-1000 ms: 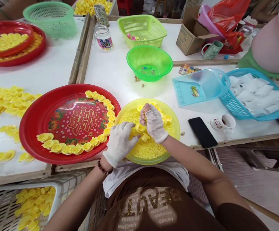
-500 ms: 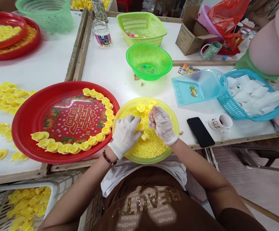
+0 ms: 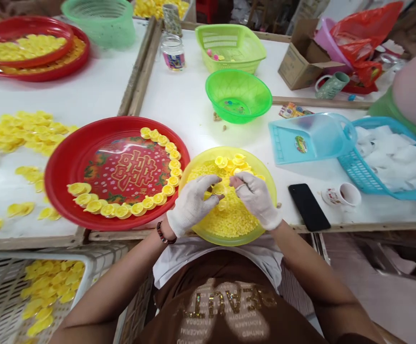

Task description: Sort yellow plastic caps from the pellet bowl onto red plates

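My left hand [image 3: 192, 203], in a white glove with bare fingertips, pinches a small round yellow plastic piece [image 3: 218, 189] above the yellow basin [image 3: 235, 241]. Across from it, my right hand [image 3: 258, 199], gloved the same way, has its fingers pinched together; whatever lies between them is too small to name. Fine yellow pellets [image 3: 225, 223] fill the basin, and several loose yellow plastic pieces [image 3: 237, 162] lie on them at the far side. To the left, a red tray [image 3: 62, 177] carries a curved row of similar yellow pieces [image 3: 137, 209] along its rim.
Heaps of yellow pieces [image 3: 25, 134] cover the table at left. Beyond the basin stand a green bowl [image 3: 238, 93] and a green basket [image 3: 231, 45]. At right are a blue scoop [image 3: 290, 143], a phone [image 3: 308, 206], a cup [image 3: 341, 194] and a blue basket [image 3: 369, 179].
The view has swung left, so everything sits further right. My right hand has come down from the basin's far side, closer to the piece in my left hand. More loose pieces show at the far side.
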The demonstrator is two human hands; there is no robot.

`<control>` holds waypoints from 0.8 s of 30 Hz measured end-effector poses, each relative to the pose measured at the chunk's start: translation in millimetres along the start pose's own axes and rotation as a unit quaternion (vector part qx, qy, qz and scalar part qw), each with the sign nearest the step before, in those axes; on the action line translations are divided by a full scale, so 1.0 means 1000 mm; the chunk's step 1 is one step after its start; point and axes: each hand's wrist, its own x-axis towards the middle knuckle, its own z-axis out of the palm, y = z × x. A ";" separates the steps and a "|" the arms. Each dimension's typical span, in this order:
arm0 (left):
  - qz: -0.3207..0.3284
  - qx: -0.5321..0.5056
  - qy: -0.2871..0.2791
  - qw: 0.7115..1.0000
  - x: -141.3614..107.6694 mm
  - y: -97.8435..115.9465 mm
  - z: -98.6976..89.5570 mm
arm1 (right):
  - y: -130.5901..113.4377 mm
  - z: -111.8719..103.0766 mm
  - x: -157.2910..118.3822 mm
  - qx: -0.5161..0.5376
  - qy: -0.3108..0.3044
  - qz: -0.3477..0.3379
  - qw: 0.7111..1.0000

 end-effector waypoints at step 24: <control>-0.395 0.335 -0.066 0.853 -0.041 -0.224 -0.233 | 0.010 0.026 -0.009 -0.139 -0.164 -0.170 0.962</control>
